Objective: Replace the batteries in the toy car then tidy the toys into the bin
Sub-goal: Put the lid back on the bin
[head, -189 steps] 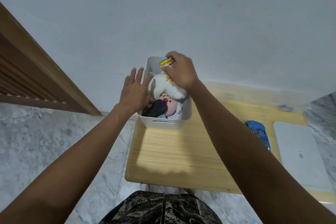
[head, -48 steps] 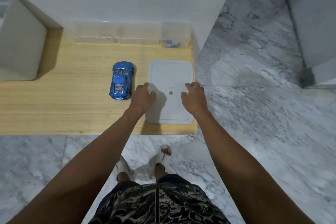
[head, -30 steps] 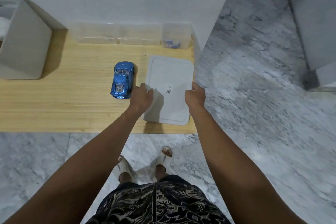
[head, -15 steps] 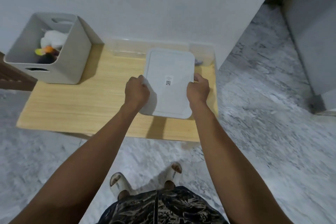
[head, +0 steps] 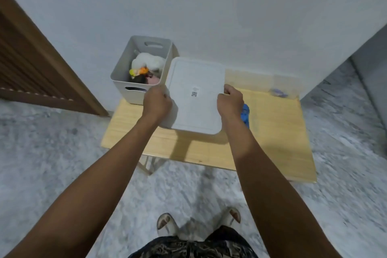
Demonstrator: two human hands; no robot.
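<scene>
A: Bin (head: 125, 73) far left on the table (head: 272, 142), toys inside, open top. Lid (head: 194, 94) held above the table, just right of it.

B: Grips? Left hand (head: 157, 103) and right hand (head: 230, 102) each clasp a long edge (long axis near-to-far). Left hand nearer the bin. Toy car (head: 245, 114) still out, by the right hand.

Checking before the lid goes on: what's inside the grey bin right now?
Inside the grey bin: a white plush toy, a yellow-orange toy and something pink. Anything beneath them is covered.
</scene>
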